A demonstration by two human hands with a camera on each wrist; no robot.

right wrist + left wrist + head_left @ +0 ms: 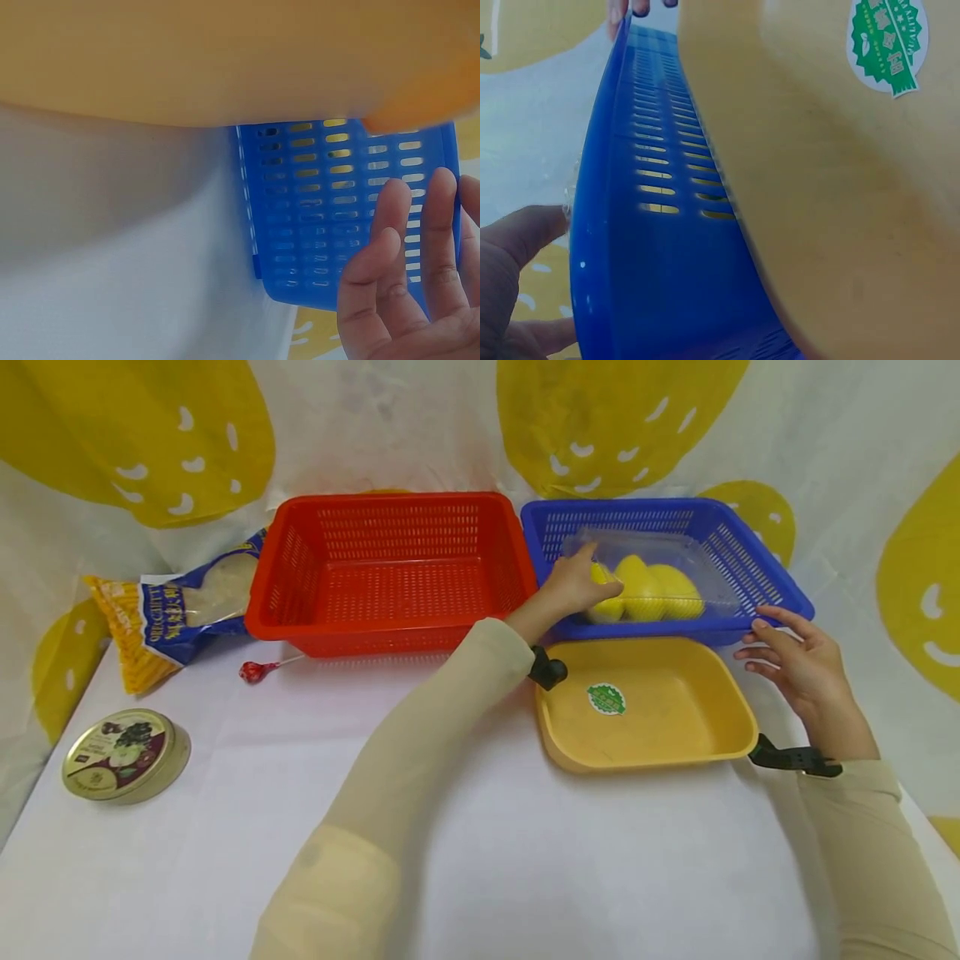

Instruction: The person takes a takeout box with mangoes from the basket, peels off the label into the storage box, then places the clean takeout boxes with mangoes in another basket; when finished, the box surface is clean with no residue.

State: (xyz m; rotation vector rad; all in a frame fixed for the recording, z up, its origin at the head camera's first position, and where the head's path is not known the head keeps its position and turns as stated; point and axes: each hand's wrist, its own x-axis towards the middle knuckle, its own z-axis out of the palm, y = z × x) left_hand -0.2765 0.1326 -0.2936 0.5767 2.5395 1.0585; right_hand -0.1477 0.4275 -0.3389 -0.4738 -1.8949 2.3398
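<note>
A clear plastic box of smooth yellow fruit sits inside the blue basket. My left hand reaches over the basket's front left and grips the box's left end with thumb and fingers. In the left wrist view the thumb meets a sliver of clear plastic at the rim; the other fingers are partly hidden. At the basket's front right corner my right hand touches the rim with fairly straight, spread fingers. The right wrist view shows these fingers along the slotted outer wall.
A yellow tub with a green sticker stands in front of the blue basket. Left of it is a red basket. Farther left lie a pasta bag, a red lollipop and a round tin. A patterned cloth hangs behind.
</note>
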